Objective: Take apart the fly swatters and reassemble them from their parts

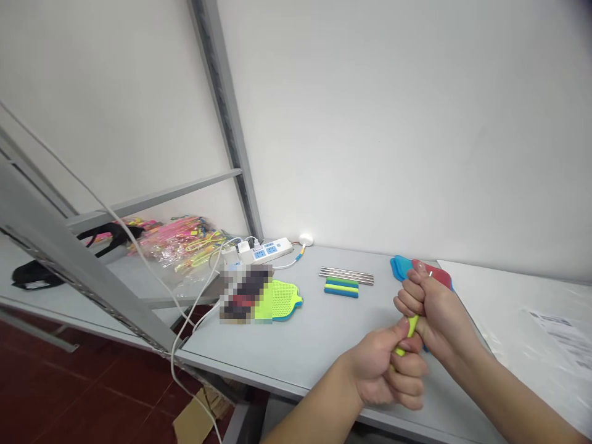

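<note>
My left hand (393, 370) is wrapped round a yellow-green handle tube (413, 324), part of which shows between my two fists. Just above and touching it, my right hand (428, 302) is closed round a thin metal rod (430, 273), whose tip pokes out at the top; the rest is hidden by fingers. Behind the hands lie blue swatter heads (400, 267) and a red swatter head (439, 275). Left of them on the table are several metal rods (346, 275) in a row, with blue, green and yellow handle tubes (341, 288) in front.
Yellow-green perforated swatter heads (284, 299) lie by a blurred-out patch. A white power strip (272, 248) with cables stands near the wall. Grey metal frame posts (226, 111) rise at left, beside bagged colourful pieces (180, 240). White sheeting (518, 320) covers the table's right side.
</note>
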A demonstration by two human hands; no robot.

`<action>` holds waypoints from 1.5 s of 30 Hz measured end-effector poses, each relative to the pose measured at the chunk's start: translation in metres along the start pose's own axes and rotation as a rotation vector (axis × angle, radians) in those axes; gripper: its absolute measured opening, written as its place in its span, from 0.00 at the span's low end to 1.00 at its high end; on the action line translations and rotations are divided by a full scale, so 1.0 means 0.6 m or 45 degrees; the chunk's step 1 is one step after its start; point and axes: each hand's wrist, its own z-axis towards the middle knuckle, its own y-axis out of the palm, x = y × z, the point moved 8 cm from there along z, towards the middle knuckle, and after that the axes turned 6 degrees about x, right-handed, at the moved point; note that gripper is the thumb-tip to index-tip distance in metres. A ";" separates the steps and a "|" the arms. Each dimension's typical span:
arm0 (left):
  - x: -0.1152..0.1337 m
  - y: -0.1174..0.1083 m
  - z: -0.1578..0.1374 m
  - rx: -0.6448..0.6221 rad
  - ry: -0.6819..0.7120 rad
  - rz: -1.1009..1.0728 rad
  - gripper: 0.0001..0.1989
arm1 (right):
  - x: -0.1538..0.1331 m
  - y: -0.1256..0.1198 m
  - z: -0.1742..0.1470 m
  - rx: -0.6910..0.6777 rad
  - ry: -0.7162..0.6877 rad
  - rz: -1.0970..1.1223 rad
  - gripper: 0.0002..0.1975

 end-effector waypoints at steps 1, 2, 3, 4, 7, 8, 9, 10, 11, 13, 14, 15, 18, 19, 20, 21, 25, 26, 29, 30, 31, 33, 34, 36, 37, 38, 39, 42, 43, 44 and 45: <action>-0.003 0.000 0.001 -0.010 -0.020 -0.044 0.23 | -0.001 -0.004 -0.002 0.007 -0.005 0.009 0.17; -0.006 0.001 0.003 -0.008 -0.030 -0.053 0.23 | -0.002 -0.008 -0.002 0.007 -0.009 0.014 0.17; -0.007 0.001 0.007 0.011 -0.029 -0.018 0.23 | -0.002 -0.013 0.000 0.004 -0.014 0.017 0.17; -0.008 -0.001 0.010 0.061 -0.010 0.068 0.23 | -0.002 -0.018 0.003 0.007 -0.024 0.020 0.18; 0.022 -0.019 0.012 0.486 0.306 0.682 0.20 | -0.003 -0.039 0.011 0.046 -0.077 0.038 0.19; 0.041 -0.019 0.003 0.677 0.482 0.971 0.19 | -0.005 -0.045 0.011 0.067 -0.102 0.047 0.19; 0.057 -0.012 -0.007 0.844 0.648 1.251 0.17 | -0.008 -0.050 0.010 0.084 -0.126 0.062 0.18; 0.066 -0.001 -0.016 0.967 0.775 1.489 0.15 | -0.011 -0.052 0.006 0.094 -0.147 0.084 0.18; 0.068 0.009 -0.021 1.043 0.849 1.665 0.14 | -0.016 -0.053 0.001 0.101 -0.165 0.113 0.19; 0.065 0.015 -0.022 1.118 0.856 1.842 0.15 | -0.024 -0.051 -0.010 0.117 -0.175 0.169 0.23; 0.063 0.013 -0.021 1.139 0.826 1.881 0.15 | -0.027 -0.048 -0.013 0.122 -0.164 0.188 0.25; 0.064 0.010 -0.021 1.154 0.793 1.905 0.15 | -0.028 -0.045 -0.015 0.125 -0.144 0.198 0.26; 0.075 -0.005 -0.018 1.101 0.724 1.812 0.16 | -0.023 -0.039 -0.003 0.135 -0.068 0.216 0.29; 0.080 -0.011 -0.015 1.035 0.696 1.687 0.16 | -0.019 -0.038 0.005 0.140 -0.044 0.222 0.29; 0.085 -0.018 -0.012 0.959 0.656 1.542 0.18 | -0.014 -0.038 0.015 0.145 -0.019 0.228 0.28; 0.089 -0.024 -0.008 0.880 0.608 1.402 0.19 | -0.008 -0.036 0.026 0.148 0.007 0.233 0.28; 0.101 -0.043 0.006 0.614 0.351 1.107 0.21 | 0.014 -0.020 0.066 0.152 0.148 0.248 0.29; 0.101 -0.048 0.008 0.551 0.273 1.044 0.22 | 0.019 -0.014 0.074 0.162 0.185 0.254 0.29; 0.083 -0.060 0.013 0.296 0.010 0.558 0.21 | 0.031 0.010 0.096 0.179 0.298 0.273 0.27; 0.080 -0.062 0.014 0.220 -0.040 0.315 0.20 | 0.034 0.019 0.104 0.173 0.332 0.279 0.27; 0.080 -0.065 0.014 0.162 -0.060 0.072 0.19 | 0.038 0.027 0.113 0.165 0.366 0.282 0.26; 0.088 -0.076 0.016 0.126 -0.022 -0.282 0.18 | 0.042 0.040 0.131 0.146 0.427 0.284 0.25; 0.092 -0.082 0.017 0.130 0.004 -0.391 0.18 | 0.044 0.044 0.140 0.135 0.455 0.288 0.24; 0.097 -0.086 0.021 0.130 0.015 -0.531 0.17 | 0.043 0.048 0.155 0.120 0.498 0.297 0.24; 0.098 -0.086 0.025 0.131 0.010 -0.576 0.17 | 0.041 0.048 0.161 0.114 0.512 0.308 0.24; 0.099 -0.083 0.031 0.138 0.003 -0.610 0.17 | 0.038 0.047 0.166 0.107 0.520 0.324 0.24; 0.099 -0.080 0.039 0.150 0.000 -0.632 0.17 | 0.033 0.044 0.171 0.097 0.523 0.343 0.25; 0.093 -0.068 0.075 0.217 0.035 -0.656 0.17 | 0.007 0.023 0.182 0.069 0.515 0.395 0.25; 0.088 -0.064 0.088 0.237 0.049 -0.651 0.18 | -0.007 0.010 0.186 0.060 0.510 0.397 0.25; 0.081 -0.059 0.100 0.246 0.047 -0.640 0.18 | -0.027 -0.007 0.192 0.057 0.491 0.394 0.25; 0.070 -0.051 0.109 0.232 0.009 -0.619 0.19 | -0.054 -0.028 0.200 0.063 0.448 0.392 0.24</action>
